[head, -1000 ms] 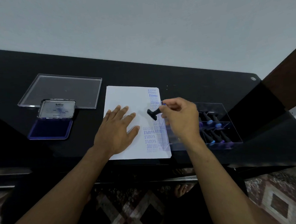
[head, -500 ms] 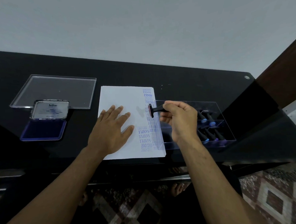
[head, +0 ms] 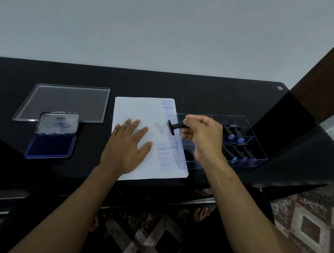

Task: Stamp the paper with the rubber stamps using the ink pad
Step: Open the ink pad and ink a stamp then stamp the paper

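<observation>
A white sheet of paper [head: 140, 108] lies mid-table, with blue stamped words down its right side. My left hand [head: 125, 148] presses flat on its lower left part, fingers spread. My right hand [head: 203, 136] grips the black handle of a rubber stamp [head: 172, 127], held sideways above the paper's right edge with its reddish face pointing left. The open ink pad [head: 51, 146], its blue pad below a raised lid, sits at the left.
A clear acrylic box [head: 239, 120] with several black-handled stamps stands right of the paper, behind my right hand. Its clear lid [head: 64, 100] lies flat at the back left. The black table's front edge runs just below the paper.
My right hand turned the stamp so its handle lies level and its face points left. The view shifted a little; my left hand stayed flat on the paper.
</observation>
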Available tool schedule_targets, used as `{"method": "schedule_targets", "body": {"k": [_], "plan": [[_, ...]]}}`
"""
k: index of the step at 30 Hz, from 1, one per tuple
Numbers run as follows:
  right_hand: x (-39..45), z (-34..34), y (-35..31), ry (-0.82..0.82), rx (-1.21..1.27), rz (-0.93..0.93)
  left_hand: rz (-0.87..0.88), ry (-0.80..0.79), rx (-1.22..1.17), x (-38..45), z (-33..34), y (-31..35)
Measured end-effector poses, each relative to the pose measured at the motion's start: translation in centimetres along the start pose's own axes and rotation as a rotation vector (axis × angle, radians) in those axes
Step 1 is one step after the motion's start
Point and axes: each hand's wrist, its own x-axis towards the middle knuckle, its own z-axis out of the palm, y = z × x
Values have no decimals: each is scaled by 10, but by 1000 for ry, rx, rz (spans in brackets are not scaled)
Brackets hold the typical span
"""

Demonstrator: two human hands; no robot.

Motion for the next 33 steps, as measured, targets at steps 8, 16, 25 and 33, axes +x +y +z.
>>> {"method": "schedule_targets", "body": {"k": [8,16,25,33], "plan": [[-2,3,1,0,-90,-68,-2,-16,-5,2,-2,1],[-16,32,-5,-97,-180,-148,-30,50,-44,1,-33,-12],[-41,105,13,-265,-342,-230,-196,125,-8,-54,-77,-72],[-69,176,30,-439,-457,-317,-371,175,29,-113,-101,-136]]}}
